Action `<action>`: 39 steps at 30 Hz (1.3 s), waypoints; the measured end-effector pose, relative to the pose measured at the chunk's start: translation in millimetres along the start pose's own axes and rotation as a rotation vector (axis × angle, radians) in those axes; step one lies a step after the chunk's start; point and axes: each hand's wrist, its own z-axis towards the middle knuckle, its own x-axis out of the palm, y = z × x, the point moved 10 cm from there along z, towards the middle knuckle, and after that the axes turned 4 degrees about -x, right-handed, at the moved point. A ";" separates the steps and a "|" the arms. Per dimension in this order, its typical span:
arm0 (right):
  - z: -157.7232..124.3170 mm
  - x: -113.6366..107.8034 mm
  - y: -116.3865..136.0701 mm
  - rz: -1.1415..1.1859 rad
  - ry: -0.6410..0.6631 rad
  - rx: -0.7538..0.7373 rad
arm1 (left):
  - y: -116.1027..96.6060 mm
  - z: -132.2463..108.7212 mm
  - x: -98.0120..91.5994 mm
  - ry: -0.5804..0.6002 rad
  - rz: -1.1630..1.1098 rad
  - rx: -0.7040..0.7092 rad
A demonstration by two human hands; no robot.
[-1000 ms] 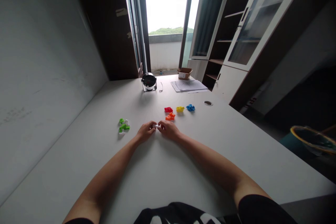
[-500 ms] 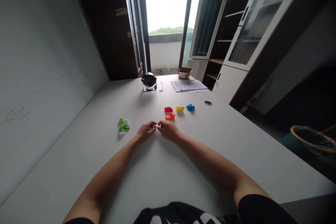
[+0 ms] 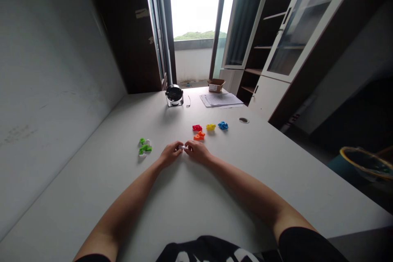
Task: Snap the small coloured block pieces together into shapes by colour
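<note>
Between my two hands is a small white piece [image 3: 183, 147], too small to name its kind. My left hand [image 3: 171, 152] pinches it from the left, and my right hand [image 3: 197, 151] pinches its other side; the fingertips hide much of it. Orange plastic pieces [image 3: 199, 136] lie just beyond my right hand. Behind them sits a red cluster [image 3: 197, 127], with a yellow cluster [image 3: 210, 127] and a blue cluster [image 3: 223, 125] to its right. To the left of my left hand lies a loose group of green pieces [image 3: 145, 147] mixed with white pieces [image 3: 142, 155].
A round black device on a stand [image 3: 174, 95] is at the table's far side, beside a short thin cord [image 3: 188, 101]. Papers [image 3: 222, 100] and a small cardboard box [image 3: 216, 85] stand at the far right. A cable hole [image 3: 243, 120] pierces the white table [image 3: 184, 204].
</note>
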 end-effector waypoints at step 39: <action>0.6 0.2 1.8 -0.008 0.006 0.004 | -0.5 -1.1 -1.1 0.001 -0.003 -0.033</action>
